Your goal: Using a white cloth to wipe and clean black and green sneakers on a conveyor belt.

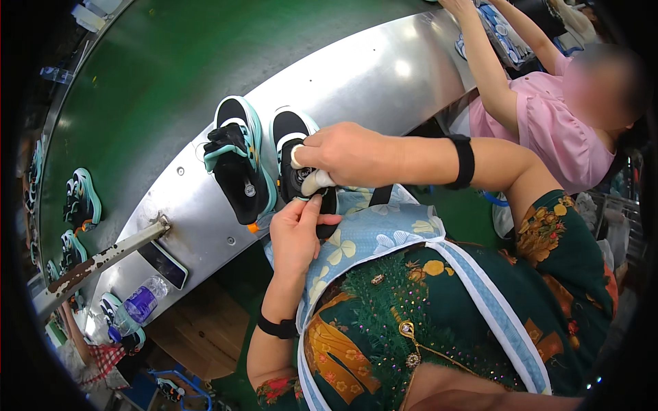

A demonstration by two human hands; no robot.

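Observation:
A black, white and mint sneaker (291, 125) lies on the metal ledge in front of me, toe pointing away. My right hand (346, 156) reaches over it, white covers on its thumb and a finger, and grips the sneaker near its tongue. At the heel end, my left hand (295, 236) pinches the edge of the shoe opening between thumb and fingers. The hands nearly meet and hide much of the opening. Close on the left stands a matching sneaker (240, 164), its tongue folded open and a round mark on its insole.
Beyond the metal ledge (370, 68) runs a green belt (164, 55), with more sneakers (82, 198) at the left. A worn metal bar (103, 264), a phone (163, 264) and a bottle (145, 299) are left of me. A person in pink (528, 130) works at the right.

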